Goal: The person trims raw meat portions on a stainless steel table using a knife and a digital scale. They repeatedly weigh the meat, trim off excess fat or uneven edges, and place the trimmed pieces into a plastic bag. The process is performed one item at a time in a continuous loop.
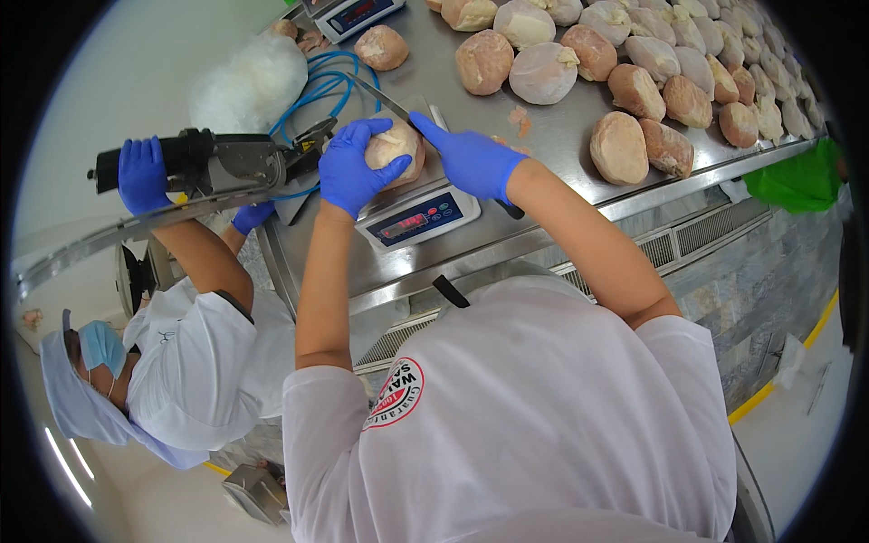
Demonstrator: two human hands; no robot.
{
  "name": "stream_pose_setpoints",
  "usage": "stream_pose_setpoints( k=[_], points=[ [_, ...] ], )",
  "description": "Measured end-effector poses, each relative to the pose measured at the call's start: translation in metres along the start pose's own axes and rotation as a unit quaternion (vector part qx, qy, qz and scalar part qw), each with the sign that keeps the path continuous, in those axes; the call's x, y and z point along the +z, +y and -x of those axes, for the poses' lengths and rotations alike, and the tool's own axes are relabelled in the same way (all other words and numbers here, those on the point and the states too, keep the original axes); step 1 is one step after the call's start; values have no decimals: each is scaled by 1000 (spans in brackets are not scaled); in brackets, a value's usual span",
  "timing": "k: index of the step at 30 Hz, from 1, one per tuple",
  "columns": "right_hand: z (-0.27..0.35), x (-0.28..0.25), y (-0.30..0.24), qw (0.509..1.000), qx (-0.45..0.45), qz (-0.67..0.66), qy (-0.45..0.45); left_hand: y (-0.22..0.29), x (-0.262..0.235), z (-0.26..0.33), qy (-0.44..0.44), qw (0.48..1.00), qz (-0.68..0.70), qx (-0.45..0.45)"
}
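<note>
A weighing scale (419, 220) with a white body and a dark display panel stands on the steel table in front of me. On its plate lies a rounded, pale pink piece of meat (405, 150). My left hand (355, 168), in a blue glove, curls over the left side of this piece, thumb and fingers gripping it. Just to its right, my right hand (472, 161), gloved in blue too, holds a knife (376, 93). The blade points away to the upper left, behind the meat, and the dark handle end shows below the palm.
Many rounded meat pieces (625, 149) cover the steel table (543, 190) to the right. At left, a co-worker's gloved hand (143, 174) grips a black-handled machine (244, 161). Beyond lie a blue hose (312, 88), clear plastic (249, 86) and a second scale (355, 16).
</note>
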State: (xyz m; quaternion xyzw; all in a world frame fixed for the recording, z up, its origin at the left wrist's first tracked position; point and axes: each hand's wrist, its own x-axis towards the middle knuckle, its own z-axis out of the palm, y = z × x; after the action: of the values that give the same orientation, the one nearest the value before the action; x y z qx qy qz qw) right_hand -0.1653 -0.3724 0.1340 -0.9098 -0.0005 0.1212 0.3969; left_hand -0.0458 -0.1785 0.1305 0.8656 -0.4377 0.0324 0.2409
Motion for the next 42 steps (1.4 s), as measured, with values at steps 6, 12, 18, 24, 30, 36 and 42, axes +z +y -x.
stream_pose_setpoints(
  k=[6,12,18,24,30,36,42],
  points=[
    [16,16,13,1000,-7,-10,-9,-5,5,4,0,1000,1,10],
    [-5,27,19,999,26,-24,-4,-10,3,-3,-21,999,24,27],
    [1,1,39,998,-10,-63,-16,-32,-6,-6,46,982,-108,150],
    [12,-21,21,999,-42,-7,-14,12,21,2,87,991,-48,-91],
    [7,-15,12,999,-33,26,-15,17,21,-3,75,991,-66,-87],
    [-23,-16,15,995,8,-81,-56,17,25,-5,78,990,-73,-90],
    [10,12,23,995,-2,-92,-28,11,30,-3,69,988,-92,-100]
  ],
)
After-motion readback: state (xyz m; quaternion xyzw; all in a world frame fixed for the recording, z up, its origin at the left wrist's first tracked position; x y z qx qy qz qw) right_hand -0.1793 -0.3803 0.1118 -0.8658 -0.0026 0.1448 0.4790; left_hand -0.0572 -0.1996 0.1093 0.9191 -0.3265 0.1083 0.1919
